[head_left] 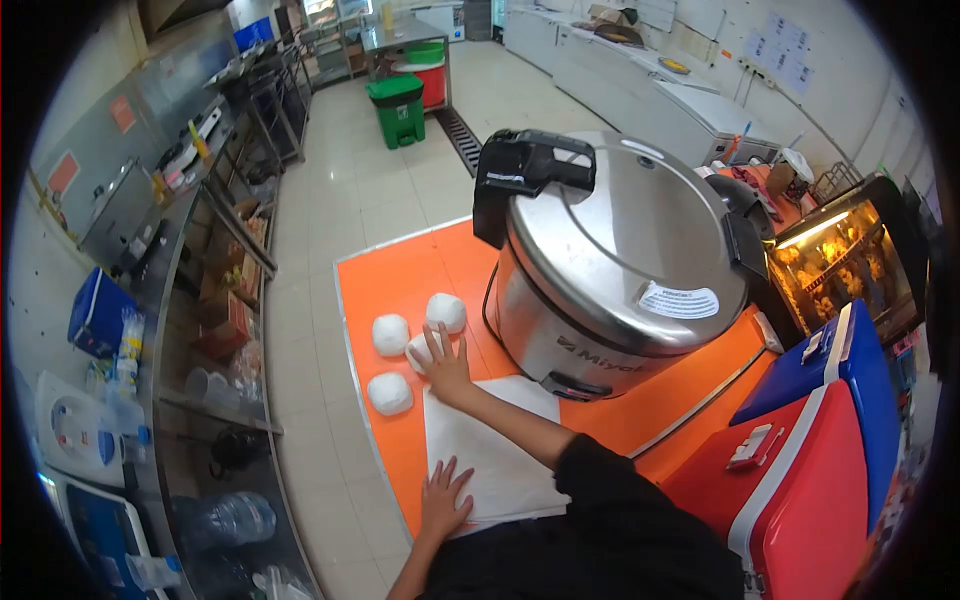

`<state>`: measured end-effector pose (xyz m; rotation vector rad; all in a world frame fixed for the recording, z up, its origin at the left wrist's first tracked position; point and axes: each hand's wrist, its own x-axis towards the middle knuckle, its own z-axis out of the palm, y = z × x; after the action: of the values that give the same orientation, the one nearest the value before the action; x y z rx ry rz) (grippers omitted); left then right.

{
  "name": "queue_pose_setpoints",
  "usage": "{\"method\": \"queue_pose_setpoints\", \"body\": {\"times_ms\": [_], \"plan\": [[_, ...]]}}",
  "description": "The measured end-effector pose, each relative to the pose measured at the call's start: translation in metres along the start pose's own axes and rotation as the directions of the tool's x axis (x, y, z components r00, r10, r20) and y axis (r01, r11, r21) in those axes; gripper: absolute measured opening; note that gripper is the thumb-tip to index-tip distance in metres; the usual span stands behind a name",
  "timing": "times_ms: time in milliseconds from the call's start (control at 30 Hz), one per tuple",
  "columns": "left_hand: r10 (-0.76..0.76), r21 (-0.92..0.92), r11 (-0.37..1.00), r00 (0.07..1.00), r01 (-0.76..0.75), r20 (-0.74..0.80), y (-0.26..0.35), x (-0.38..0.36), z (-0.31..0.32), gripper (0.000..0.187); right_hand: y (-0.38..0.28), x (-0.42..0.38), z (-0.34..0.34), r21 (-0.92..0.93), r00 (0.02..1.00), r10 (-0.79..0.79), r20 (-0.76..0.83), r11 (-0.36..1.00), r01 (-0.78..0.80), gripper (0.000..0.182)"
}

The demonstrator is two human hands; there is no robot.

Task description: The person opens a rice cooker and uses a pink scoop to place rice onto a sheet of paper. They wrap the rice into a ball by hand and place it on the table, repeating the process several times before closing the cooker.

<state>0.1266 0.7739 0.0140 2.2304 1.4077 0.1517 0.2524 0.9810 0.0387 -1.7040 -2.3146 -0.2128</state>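
Note:
On the orange table (375, 280), several white rounded bundles lie close together, among them an upper left one (391, 335), an upper right one (446, 313) and a lower one (389, 394). My right hand (444, 372) rests with spread fingers on another white bundle (425, 346), partly covering it. White paper sheets (500, 430) lie flat on the table in front of me. My left hand (443, 503) lies on the left edge of the paper, fingers apart, holding nothing.
A large steel cooker (620, 270) stands just right of the bundles. Red (770, 480) and blue (830, 380) cooler boxes are at the right, beside a lit glass cabinet (845, 265). A steel shelf unit (175, 300) runs along the left. A green bin (398, 112) stands beyond the table.

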Motion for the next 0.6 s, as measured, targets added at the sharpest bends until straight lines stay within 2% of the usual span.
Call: {"method": "queue_pose_setpoints", "body": {"times_ms": [33,67,100,133,167,200,233,267,300,333,367,433,467,533,567,600], "plan": [[0.021,0.017,1.000,1.000,-0.021,-0.008,-0.005,0.002,0.000,0.056,-0.005,0.006,-0.065,0.173,0.990,-0.058,0.131,0.984,0.034,0.056],[-0.080,-0.158,0.986,0.979,0.051,-0.187,-0.010,0.002,0.004,0.059,-0.006,0.016,-0.142,0.339,0.959,-0.139,0.249,0.939,0.048,0.052],[-0.213,-0.352,0.932,0.920,0.090,-0.328,-0.012,0.003,0.007,0.062,-0.003,0.026,-0.212,0.396,0.976,-0.123,0.179,0.917,0.044,0.049],[-0.295,-0.300,0.936,0.880,0.187,-0.372,-0.011,0.002,0.005,0.067,0.005,0.041,-0.255,0.454,0.986,-0.109,0.123,0.890,0.042,0.047],[-0.296,-0.311,0.932,0.883,0.185,-0.364,-0.012,0.003,0.007,0.067,0.031,0.075,-0.234,-0.017,0.994,-0.092,-0.062,0.996,0.092,0.035],[-0.331,-0.328,0.918,0.887,0.223,-0.322,-0.016,0.005,0.008,0.068,0.047,0.084,-0.330,-0.063,0.986,0.135,-0.102,0.988,-0.142,0.040],[-0.361,-0.337,0.905,0.888,0.260,-0.284,-0.021,0.007,0.006,0.069,0.073,0.105,-0.357,-0.116,0.980,0.144,-0.136,0.980,-0.160,0.041],[-0.355,-0.334,0.908,0.890,0.254,-0.287,-0.023,0.011,0.002,0.069,0.108,0.130,-0.360,-0.273,0.984,0.118,-0.134,0.950,-0.151,0.046],[-0.345,-0.327,0.913,0.891,0.245,-0.295,-0.021,0.013,-0.001,0.069,0.132,0.146,-0.361,-0.315,0.986,0.160,0.039,0.939,-0.140,0.054],[-0.336,-0.320,0.917,0.891,0.237,-0.305,-0.020,0.017,-0.005,0.069,0.160,0.157,-0.347,-0.254,0.979,0.110,0.171,0.965,-0.064,0.062],[-0.333,-0.321,0.919,0.889,0.230,-0.314,-0.021,0.024,-0.012,0.069,0.178,0.156,-0.328,-0.259,0.981,0.108,0.162,0.964,-0.064,0.062],[-0.504,-0.508,0.774,0.853,0.377,-0.134,-0.020,0.035,-0.024,0.061,0.203,0.157,-0.304,-0.134,0.966,-0.210,0.150,0.964,0.230,0.064],[-0.514,-0.521,0.763,0.847,0.381,-0.133,-0.020,0.040,-0.027,0.061,0.200,0.153,-0.304,-0.196,0.975,-0.192,0.109,0.958,0.211,0.057],[-0.482,-0.335,0.822,0.876,0.461,0.021,-0.023,0.043,-0.028,0.051,0.204,0.153,-0.301,-0.247,0.969,-0.238,0.069,0.937,0.248,0.054],[-0.495,-0.339,0.813,0.869,0.473,0.026,-0.022,0.041,-0.020,0.051,0.206,0.151,-0.298,-0.294,0.963,-0.269,0.017,0.919,0.262,0.051],[-0.421,-0.259,0.892,0.888,0.370,-0.183,-0.020,0.042,-0.010,0.045,0.207,0.149,-0.301,-0.304,0.963,-0.271,0.002,0.917,0.259,0.051]]}}
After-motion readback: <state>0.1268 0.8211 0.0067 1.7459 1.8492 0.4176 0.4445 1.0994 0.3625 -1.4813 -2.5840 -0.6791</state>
